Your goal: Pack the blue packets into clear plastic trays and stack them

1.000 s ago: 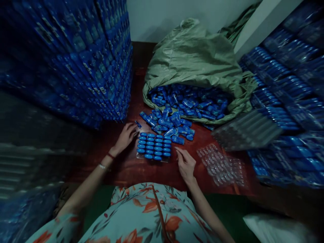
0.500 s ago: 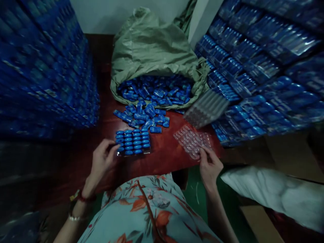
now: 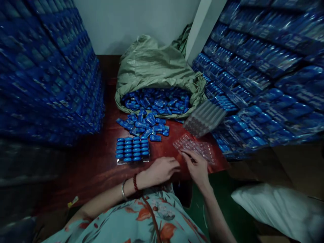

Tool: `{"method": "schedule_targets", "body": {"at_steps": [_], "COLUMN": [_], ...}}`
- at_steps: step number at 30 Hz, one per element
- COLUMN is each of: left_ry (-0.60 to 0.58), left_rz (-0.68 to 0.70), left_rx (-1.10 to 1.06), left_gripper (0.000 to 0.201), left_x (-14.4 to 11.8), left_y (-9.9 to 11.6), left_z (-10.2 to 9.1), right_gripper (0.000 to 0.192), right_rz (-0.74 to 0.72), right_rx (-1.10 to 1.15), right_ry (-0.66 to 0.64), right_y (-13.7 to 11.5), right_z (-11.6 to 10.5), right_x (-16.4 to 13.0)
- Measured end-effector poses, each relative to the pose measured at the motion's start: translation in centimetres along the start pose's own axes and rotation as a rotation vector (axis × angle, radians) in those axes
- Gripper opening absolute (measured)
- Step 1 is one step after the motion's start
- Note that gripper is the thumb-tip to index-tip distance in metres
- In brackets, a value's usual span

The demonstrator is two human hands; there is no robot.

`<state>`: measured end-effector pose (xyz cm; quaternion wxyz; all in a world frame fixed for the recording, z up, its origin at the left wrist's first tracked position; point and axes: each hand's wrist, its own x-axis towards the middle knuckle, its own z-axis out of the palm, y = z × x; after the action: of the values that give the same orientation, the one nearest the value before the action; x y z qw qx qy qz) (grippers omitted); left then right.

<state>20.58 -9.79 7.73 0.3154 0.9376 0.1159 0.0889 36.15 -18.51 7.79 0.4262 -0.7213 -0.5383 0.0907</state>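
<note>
An empty clear blister tray [image 3: 196, 148] lies on the red table [image 3: 96, 168], right of the filled tray [image 3: 132, 150] of blue pieces. Its near edge is pinched by the right hand [image 3: 197, 166]; the left hand [image 3: 162, 169] reaches beside it, fingers loosely open. A two-handed, level lift would likely be best.

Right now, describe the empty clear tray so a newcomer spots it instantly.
Start at the green sack spilling blue pieces onto the red table. Go to the table's near right edge, where the right hand touches the clear tray. Unlike the filled tray to its left, its pockets hold no blue pieces.
</note>
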Motion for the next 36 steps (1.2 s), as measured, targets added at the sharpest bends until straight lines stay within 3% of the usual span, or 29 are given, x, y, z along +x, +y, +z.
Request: {"method": "schedule_targets", "body": {"at_steps": [2,4,6,9,11,14,20,22,25,27,31,33,36], "left_ry": [0.107,0.143,0.032,-0.096,-0.153,-0.22,-0.251,-0.098,0.345,0.593,0.781,0.834,0.913], "left_rz": [-0.1,-0.241,-0.316,-0.295,-0.265,-0.244,-0.247,-0.249,-0.25,-0.325,-0.669,-0.806,-0.878], "left_rx": [0.044,0.176,0.335,0.397,0.4,0.403,0.342,0.294,0.136,0.034,-0.278,-0.468,-0.618], "left_gripper": [0.017,0.019,0.019,0.022,0.034,0.042,0.026,0.018,0.018,0.02,0.03,0.038,0.041], "left_x": [-0.2,0.2,1.2,3.0,3.9,4.8,4.1,2.1,-3.5,-8.3,-16.6,-18.8,-20.2], "left_y": [-2.7,-6.2,-9.7,-13.1,-14.0,-14.5,-15.4,-15.0,-13.1,-11.3,-8.2,-7.2,-6.6], "left_z": [-2.9,-5.7,-7.8,-8.8,-8.5,-8.0,-10.0,-11.2,-12.4,-12.4,-10.3,-8.8,-6.9], "right_gripper": [0.021,0.022,0.023,0.031,0.043,0.052,0.049,0.043,0.033,0.028,0.018,0.014,0.018], "right_rz": [-0.034,-0.085,-0.123,-0.161,-0.174,-0.177,-0.116,-0.056,0.051,0.088,0.071,-0.028,-0.28], "right_rx": [-0.021,-0.104,-0.254,-0.511,-0.599,-0.627,-0.682,-0.563,-0.154,0.13,0.37,0.347,0.245], "right_ry": [-0.094,-0.189,-0.325,-0.588,-0.684,-0.703,-0.627,-0.519,-0.339,-0.254,-0.193,-0.222,-0.321], "right_y": [0.8,1.1,0.9,0.0,-0.5,-1.0,-0.4,0.4,1.4,1.4,0.0,-0.6,-1.0], "right_z": [2.6,5.5,8.0,10.5,11.3,11.8,11.0,10.0,8.7,8.4,9.8,10.7,11.5], "right_x": [1.3,3.3,5.8,9.1,10.2,9.9,5.9,4.3,1.4,-0.7,-3.2,-3.3,-2.4]}}
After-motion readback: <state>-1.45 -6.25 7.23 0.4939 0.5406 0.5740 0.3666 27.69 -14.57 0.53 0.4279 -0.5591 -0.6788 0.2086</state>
